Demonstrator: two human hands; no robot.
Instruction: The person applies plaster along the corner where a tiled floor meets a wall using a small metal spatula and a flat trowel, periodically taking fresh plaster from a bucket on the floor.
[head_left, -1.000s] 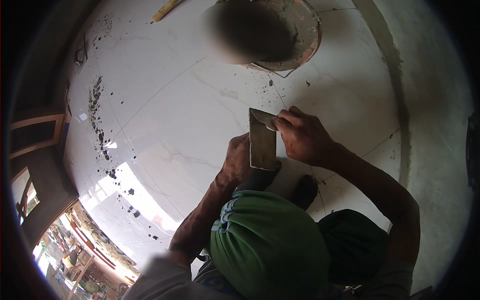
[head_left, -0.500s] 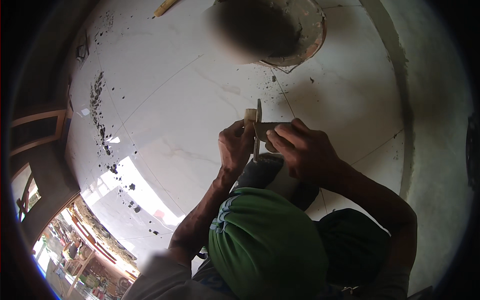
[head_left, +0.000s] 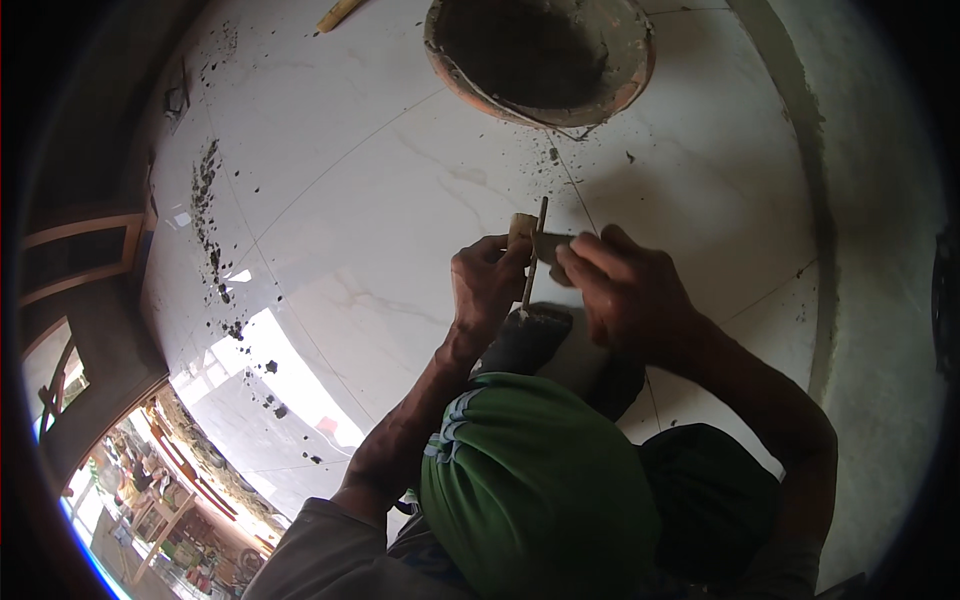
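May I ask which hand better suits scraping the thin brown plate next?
Probably the right hand: it holds a flat greyish blade at the plate; the left hand grips a pale wooden handle.

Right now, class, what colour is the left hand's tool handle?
The tool handle is pale tan, seen best in the head view.

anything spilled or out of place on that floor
Yes: dark crumbs trail down the left of the pale tiled floor, with more specks on the near side of the bucket. They look spilled, standing out against the glossy surface.
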